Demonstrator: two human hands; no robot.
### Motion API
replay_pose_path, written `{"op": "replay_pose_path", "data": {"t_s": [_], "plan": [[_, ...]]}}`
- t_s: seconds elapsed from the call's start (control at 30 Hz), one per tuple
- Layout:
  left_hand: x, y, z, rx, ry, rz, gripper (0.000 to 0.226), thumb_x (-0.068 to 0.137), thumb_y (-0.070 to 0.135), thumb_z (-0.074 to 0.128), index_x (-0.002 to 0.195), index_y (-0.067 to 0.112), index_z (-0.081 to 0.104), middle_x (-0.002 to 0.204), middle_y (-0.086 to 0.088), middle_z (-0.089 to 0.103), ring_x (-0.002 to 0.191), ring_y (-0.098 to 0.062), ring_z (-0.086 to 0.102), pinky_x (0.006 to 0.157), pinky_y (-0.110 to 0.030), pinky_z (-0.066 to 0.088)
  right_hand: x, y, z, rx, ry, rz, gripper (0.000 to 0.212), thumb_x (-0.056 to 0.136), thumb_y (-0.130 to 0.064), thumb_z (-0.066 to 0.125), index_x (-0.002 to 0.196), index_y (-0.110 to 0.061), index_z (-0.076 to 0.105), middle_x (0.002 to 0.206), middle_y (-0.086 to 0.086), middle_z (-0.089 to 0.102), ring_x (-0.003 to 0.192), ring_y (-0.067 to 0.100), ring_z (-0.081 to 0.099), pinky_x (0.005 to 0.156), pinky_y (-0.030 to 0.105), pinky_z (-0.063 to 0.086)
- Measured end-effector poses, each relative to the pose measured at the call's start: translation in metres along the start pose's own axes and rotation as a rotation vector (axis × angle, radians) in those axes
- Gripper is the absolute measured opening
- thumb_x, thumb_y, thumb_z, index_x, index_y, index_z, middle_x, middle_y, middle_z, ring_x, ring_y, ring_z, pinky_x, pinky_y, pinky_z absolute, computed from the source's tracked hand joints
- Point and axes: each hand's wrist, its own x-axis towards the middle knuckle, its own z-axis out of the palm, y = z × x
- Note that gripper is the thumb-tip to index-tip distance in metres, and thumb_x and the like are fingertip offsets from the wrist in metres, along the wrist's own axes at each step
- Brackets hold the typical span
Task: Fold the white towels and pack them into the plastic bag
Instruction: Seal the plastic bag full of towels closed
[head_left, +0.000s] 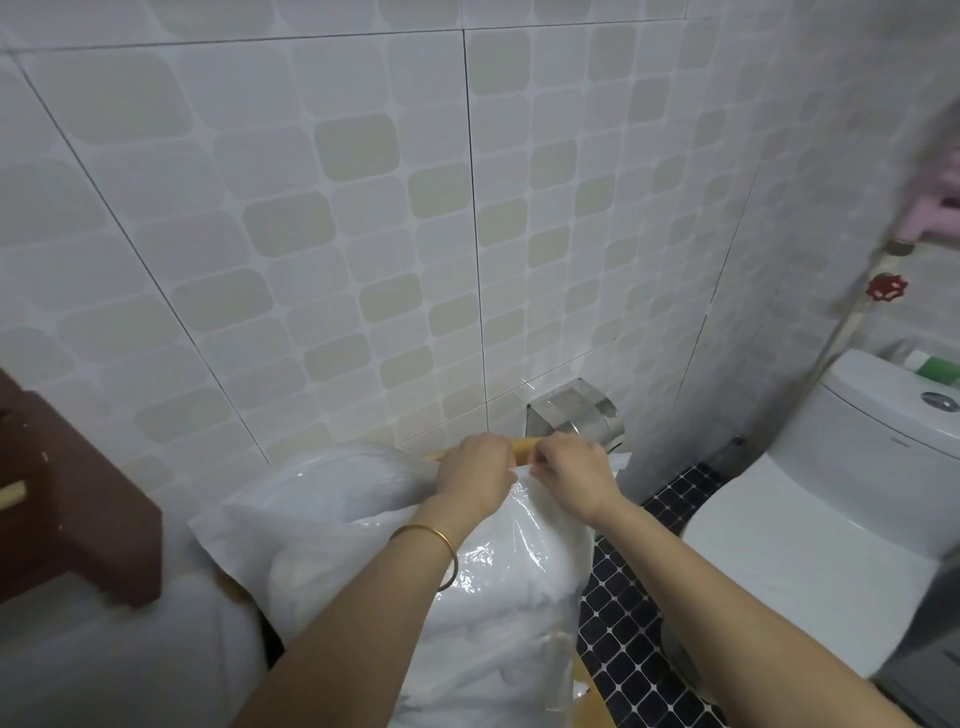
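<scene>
— So, where are the towels (483, 649)?
— Inside the bag (540, 525), a white bundle lying along the table (591, 696) from its near edge to its far one.
— And the hands?
— Both are at the bag's far end, over the table's far edge. The left hand (470, 475) has its fingers curled round gathered plastic. The right hand (569, 478) pinches the loose film just beside it.
— Why there?
— That's the mouth, I'd judge. Drawing it together would keep the folded stack from sliding out, so closing the bag looks like the step in hand.
— Beyond them?
— A metal holder (571, 415) on the tiled wall (363, 234), close behind. A toilet (841, 493) stands off to the right.
</scene>
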Motion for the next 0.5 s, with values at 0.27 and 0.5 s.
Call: {"op": "replay_pose_path", "data": {"t_s": [0.27,0.5], "plan": [[-0.0031,0.0003,0.0103,0.002,0.105,0.024,0.008,0.090,0.020,0.054,0.088,0.022,0.061,0.101,0.002,0.065,0.104,-0.023,0.055,0.085,-0.033,0.036,-0.0027,0.0029,0.0001,0.010,-0.010,-0.002,0.013,0.090,-0.018,0.047,0.088,-0.019,0.060,0.096,0.002,0.060,0.099,0.022,0.053,0.074,0.028,0.026],[0.0012,0.0020,0.0081,-0.074,0.029,-0.019,0.009,0.087,0.017,0.056,0.092,0.021,0.063,0.107,-0.001,0.063,0.106,-0.024,0.056,0.084,-0.034,0.046,-0.0013,0.0040,-0.0012,0.079,-0.039,0.018,0.012,0.089,-0.022,0.052,0.079,-0.027,0.054,0.088,-0.002,0.055,0.098,0.022,0.054,0.074,0.028,0.027]]}}
